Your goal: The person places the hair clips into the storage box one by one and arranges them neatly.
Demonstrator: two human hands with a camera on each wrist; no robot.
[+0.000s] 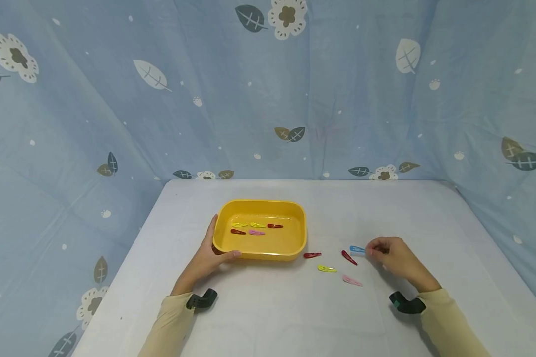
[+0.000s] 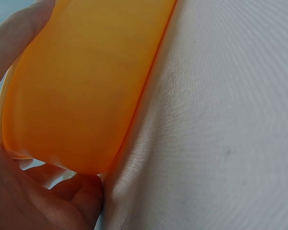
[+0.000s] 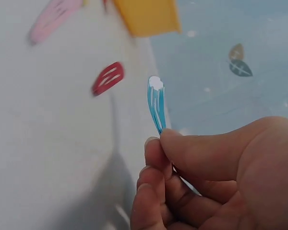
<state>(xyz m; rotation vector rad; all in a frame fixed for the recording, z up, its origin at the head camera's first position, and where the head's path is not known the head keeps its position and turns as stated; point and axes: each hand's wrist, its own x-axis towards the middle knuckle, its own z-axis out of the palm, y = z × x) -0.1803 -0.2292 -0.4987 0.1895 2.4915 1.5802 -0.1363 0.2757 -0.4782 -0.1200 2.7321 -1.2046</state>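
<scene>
My left hand (image 1: 209,256) grips the left end of a yellow plastic tray (image 1: 259,256), thumb along the near side and fingers round the end. Up close in the left wrist view, the tray's wall (image 2: 86,86) fills the space between thumb and fingers. Between thumb and fingertips my right hand (image 1: 395,255) pinches one end of a blue snap hair clip (image 3: 156,100), its rounded end pointing away from the hand. A dark red hair clip (image 1: 349,257) lies on the table just left of it. Inside the tray are yellow, red and pink hair clips (image 1: 256,232).
Between tray and right hand, the white-covered table (image 1: 268,312) bears another red clip (image 1: 312,255), a yellow clip (image 1: 327,268) and a pink clip (image 1: 352,280). A blue patterned curtain (image 1: 250,99) hangs behind the table and along its sides.
</scene>
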